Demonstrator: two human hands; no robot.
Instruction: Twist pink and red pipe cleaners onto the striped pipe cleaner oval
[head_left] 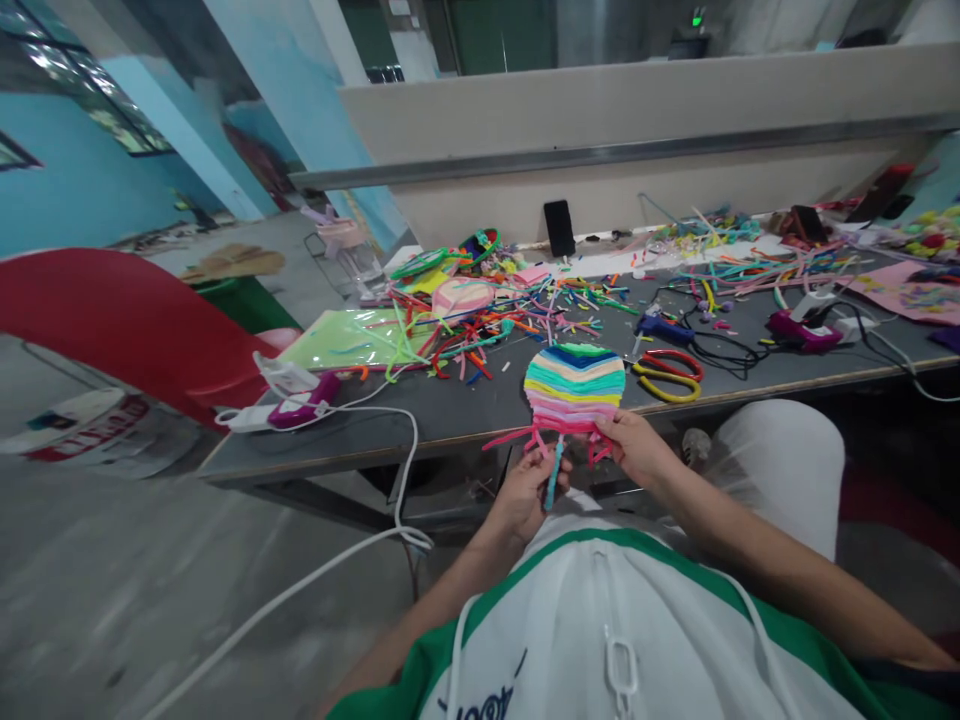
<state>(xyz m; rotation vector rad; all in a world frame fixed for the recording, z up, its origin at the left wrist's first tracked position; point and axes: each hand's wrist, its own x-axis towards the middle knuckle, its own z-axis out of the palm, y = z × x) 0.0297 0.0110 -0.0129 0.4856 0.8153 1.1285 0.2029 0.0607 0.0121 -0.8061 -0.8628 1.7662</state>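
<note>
A rounded, striped piece made of coloured pipe cleaners (574,385) is held over the table's front edge. Its bands run from green and blue at the top through yellow to pink at the bottom, where loose pink ends hang. My right hand (628,440) pinches the lower right edge. My left hand (531,487) is closed at the lower left, beside the pink ends, with a short turquoise stem (554,474) between its fingers. Whether that stem is joined to the striped piece I cannot tell. Red-and-yellow-handled scissors (669,376) lie just right of the piece.
Loose pipe cleaners (480,340) pile up on the grey table (450,410). A blue glue gun (666,328) lies with its cable at right. Purple-and-white power strips (304,402) sit at both sides. A phone (559,228) leans on the back panel; a clear cup (352,250) stands back left.
</note>
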